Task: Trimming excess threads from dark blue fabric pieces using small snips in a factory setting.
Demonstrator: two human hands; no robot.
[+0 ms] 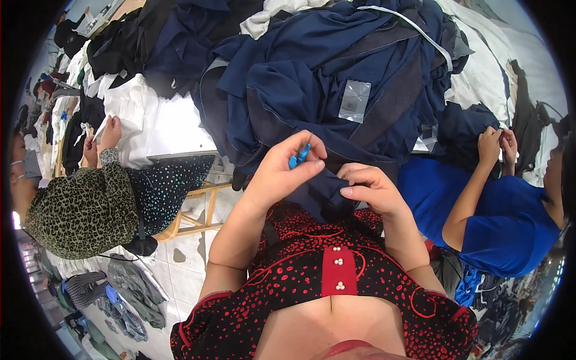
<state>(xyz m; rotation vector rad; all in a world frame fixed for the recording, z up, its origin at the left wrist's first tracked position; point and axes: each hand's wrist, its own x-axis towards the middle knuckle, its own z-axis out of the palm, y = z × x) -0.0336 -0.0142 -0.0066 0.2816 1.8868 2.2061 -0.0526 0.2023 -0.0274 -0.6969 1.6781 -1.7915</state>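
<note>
My left hand (292, 165) is closed around a small bright-blue tool (300, 156). Only bits of it show between thumb and fingers, so its exact kind is hidden. To its right, my right hand (373, 187) pinches a piece of navy garment cloth (324, 195) between thumb and fingers. That cloth hangs in folds in front of my lap, below both hands. Just beyond them rises a large heap of navy garments (282, 90) with dark grey bands. A clear plastic packet (355, 101) lies on the heap.
At left, a person in a leopard-patterned top (84, 204) handles white cloth (129, 108). At right, a person in blue (498, 222) works on dark cloth (468, 129). A wooden stool (195, 222) stands at left. White garments (486, 54) and black garments (123, 51) lie around the heap.
</note>
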